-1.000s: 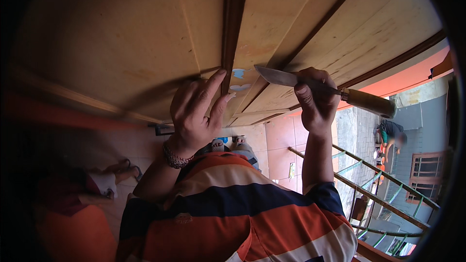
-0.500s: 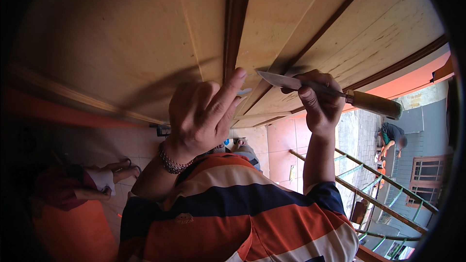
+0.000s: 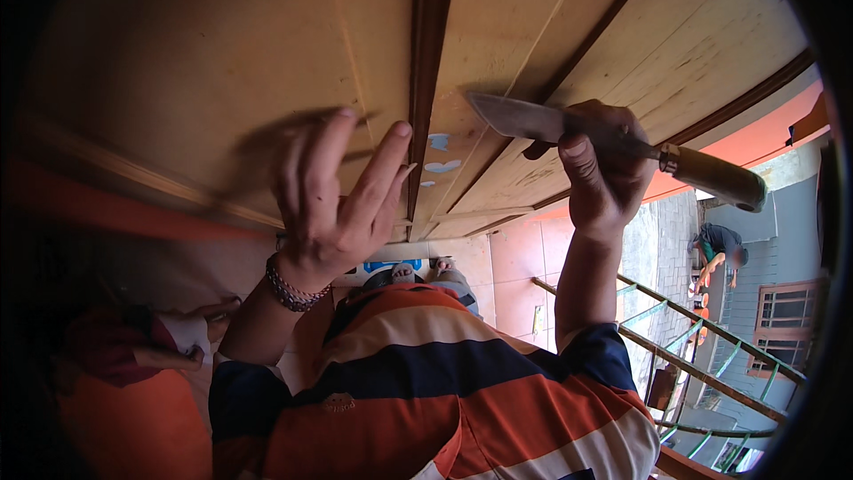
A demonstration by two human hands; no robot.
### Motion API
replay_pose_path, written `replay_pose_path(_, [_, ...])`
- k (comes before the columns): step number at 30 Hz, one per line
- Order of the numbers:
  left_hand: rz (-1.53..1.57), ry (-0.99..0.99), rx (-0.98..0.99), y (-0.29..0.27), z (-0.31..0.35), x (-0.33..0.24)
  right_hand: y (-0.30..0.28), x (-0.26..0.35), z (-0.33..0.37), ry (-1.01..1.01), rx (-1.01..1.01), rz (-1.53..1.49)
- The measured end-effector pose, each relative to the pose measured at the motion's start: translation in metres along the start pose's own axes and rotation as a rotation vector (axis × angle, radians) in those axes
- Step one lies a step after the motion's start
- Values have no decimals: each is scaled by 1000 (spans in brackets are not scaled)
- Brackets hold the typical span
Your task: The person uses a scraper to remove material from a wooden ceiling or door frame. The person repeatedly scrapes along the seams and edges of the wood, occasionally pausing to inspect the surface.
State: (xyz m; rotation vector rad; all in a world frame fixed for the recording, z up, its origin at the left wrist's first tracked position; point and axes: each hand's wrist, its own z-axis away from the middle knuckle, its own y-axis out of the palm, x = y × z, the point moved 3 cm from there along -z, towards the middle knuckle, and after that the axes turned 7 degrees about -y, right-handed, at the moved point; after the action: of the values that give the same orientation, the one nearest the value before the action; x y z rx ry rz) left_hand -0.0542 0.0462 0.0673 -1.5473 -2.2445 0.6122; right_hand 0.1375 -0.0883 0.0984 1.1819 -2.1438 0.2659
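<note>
My right hand (image 3: pixel 606 160) is closed around a knife (image 3: pixel 515 116), gripping it along the blade, and its wooden handle (image 3: pixel 715 178) sticks out to the right. The blade's tip points left, close against a wooden door (image 3: pixel 480 44) with dark brown trim. On the left, my left hand (image 3: pixel 324 191) is open with its fingers spread, near the door's pale panel and holding nothing. Between the two hands, small pale blue patches (image 3: pixel 442 166) like sticker remnants sit on the door beside the dark trim strip (image 3: pixel 429 62).
My feet (image 3: pixel 442 264) stand on the tiled floor (image 3: pixel 515 253) below. At the right is a green-and-brown ladder-like frame (image 3: pixel 684 364), with a person (image 3: pixel 721 249) beyond it. Another person (image 3: pixel 147 347) sits at the lower left by an orange surface (image 3: pixel 133 427).
My left hand has moved left, away from the knife, with its fingers spreading, uncovering the pale blue patches. My right hand and the knife have shifted slightly up and right.
</note>
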Motion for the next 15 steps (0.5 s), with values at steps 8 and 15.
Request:
replay_pose_path(8, [-245, -135, 69, 14, 18, 38, 1, 9, -4, -32, 63, 114])
replay_pose_path(15, [-231, -137, 84, 20, 24, 32, 2, 10, 5, -37, 29, 185])
